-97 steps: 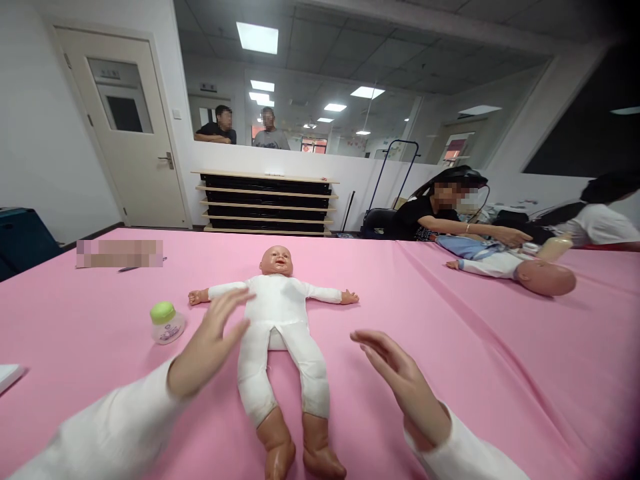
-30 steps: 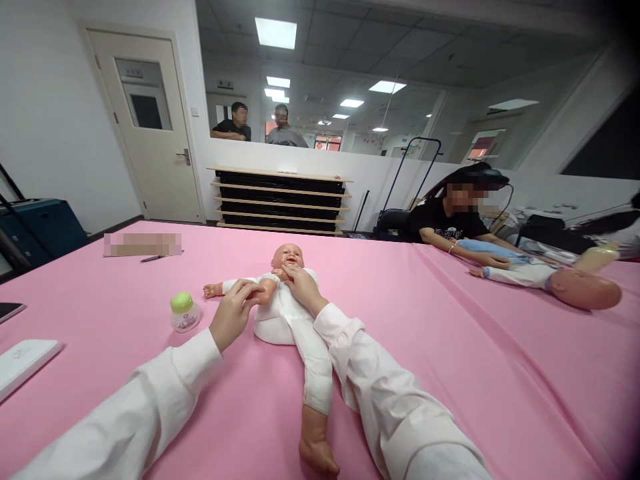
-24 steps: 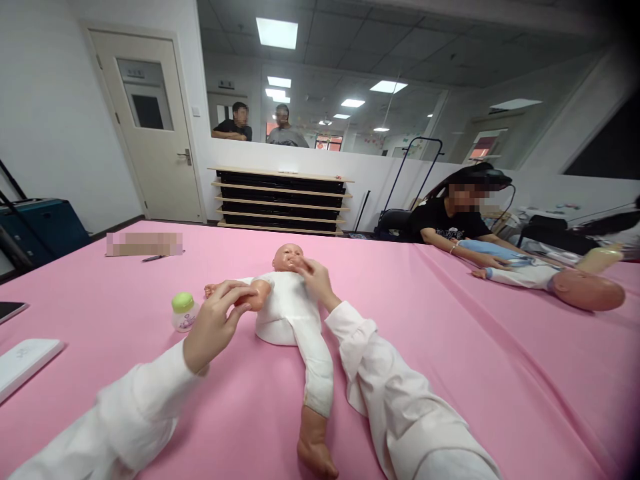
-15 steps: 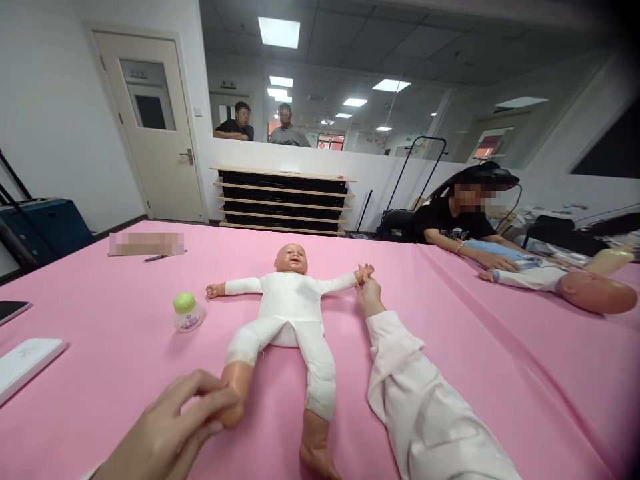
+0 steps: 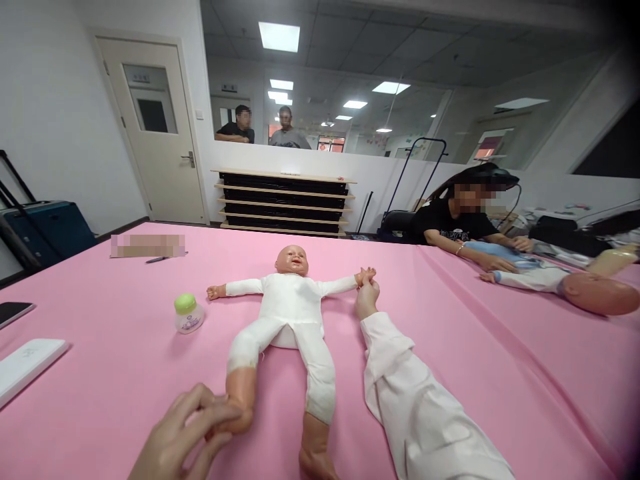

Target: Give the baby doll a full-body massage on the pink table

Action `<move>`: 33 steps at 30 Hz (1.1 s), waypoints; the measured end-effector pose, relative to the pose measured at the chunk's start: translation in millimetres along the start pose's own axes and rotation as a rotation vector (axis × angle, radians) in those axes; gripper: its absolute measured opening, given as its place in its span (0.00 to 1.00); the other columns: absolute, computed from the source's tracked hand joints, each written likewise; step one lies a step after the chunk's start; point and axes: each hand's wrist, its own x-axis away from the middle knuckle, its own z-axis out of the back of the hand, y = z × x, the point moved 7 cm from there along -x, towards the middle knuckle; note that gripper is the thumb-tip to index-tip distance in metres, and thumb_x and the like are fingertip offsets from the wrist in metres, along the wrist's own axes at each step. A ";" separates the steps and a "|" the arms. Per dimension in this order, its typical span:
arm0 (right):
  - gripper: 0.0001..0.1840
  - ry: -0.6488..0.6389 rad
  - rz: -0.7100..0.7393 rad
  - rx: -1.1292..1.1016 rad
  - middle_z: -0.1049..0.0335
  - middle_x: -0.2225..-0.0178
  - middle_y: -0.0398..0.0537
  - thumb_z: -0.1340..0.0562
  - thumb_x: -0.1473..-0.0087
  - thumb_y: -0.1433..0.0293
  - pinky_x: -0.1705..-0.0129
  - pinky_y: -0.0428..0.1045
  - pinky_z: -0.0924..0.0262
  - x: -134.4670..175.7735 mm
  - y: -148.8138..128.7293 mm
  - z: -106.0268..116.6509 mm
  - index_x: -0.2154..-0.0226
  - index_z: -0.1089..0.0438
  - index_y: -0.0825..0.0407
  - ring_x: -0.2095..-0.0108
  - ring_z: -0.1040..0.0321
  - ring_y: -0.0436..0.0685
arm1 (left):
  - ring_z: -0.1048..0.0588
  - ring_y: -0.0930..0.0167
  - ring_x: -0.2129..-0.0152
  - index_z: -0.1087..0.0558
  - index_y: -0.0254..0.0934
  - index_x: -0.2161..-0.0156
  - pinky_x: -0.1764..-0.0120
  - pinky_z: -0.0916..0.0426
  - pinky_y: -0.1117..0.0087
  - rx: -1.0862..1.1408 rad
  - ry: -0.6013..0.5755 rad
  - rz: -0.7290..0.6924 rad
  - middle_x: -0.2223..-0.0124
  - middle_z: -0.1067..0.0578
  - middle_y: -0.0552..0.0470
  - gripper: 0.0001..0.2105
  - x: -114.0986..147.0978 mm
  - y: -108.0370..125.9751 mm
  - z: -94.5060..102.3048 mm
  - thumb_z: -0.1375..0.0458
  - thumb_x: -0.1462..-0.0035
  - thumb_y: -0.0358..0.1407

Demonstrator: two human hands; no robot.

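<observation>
A baby doll with a white cloth body lies on its back on the pink tabletop, head away from me and limbs spread. My left hand is closed on the doll's bare foot at the lower left, thumb and fingers around it. My right hand reaches forward and pinches the doll's hand at the end of its outstretched arm on the right. The doll's other foot and other hand rest untouched on the cloth. Left of the doll stands a small clear jar with a green lid.
A white box-like device and a dark phone lie at the left edge. A pen lies at the far left. Across on the right, a co-worker handles a second doll, near a pale bottle.
My left hand and the doll's foot in it have shifted slightly right. My right wrist has turned a little while keeping its pinch. The co-worker has lifted one hand off the second doll.
</observation>
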 end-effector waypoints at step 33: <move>0.14 -0.130 0.086 0.098 0.35 0.51 0.56 0.44 0.54 0.65 0.52 0.53 0.40 -17.1 7.2 3.9 0.64 0.33 0.55 0.53 0.36 0.55 | 0.28 0.71 0.66 0.28 0.46 0.61 0.65 0.33 0.75 0.055 0.057 0.169 0.65 0.28 0.53 0.08 -31.4 -37.8 32.8 0.45 0.47 0.38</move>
